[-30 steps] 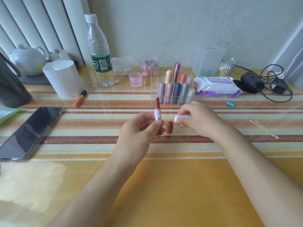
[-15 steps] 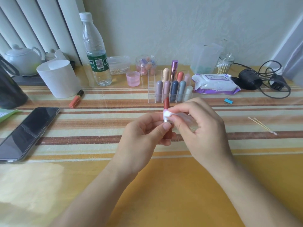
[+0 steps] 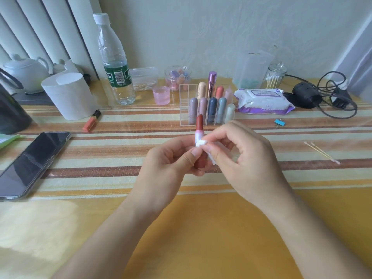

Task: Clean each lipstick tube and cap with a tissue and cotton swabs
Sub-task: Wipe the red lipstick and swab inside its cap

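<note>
Glossy yellow tabletop (image 3: 181, 228) nearest, then a striped cloth (image 3: 100, 172) farther back. Above the stripes: left hand (image 3: 167, 158), fingers curled round an uncapped lipstick tube (image 3: 201, 162), held upright with the red bullet up. Right hand (image 3: 247, 158) pinches a wadded white tissue (image 3: 201, 142) against the tube's pale collar. Phone (image 3: 34, 162) lies left, two cotton swabs (image 3: 322, 153) right. Behind: acrylic organizer (image 3: 184, 105) of lipsticks, wipes pack (image 3: 263, 100), water bottle (image 3: 115, 61), pale wall (image 3: 201, 27), vertical blinds (image 3: 40, 27) far left
</note>
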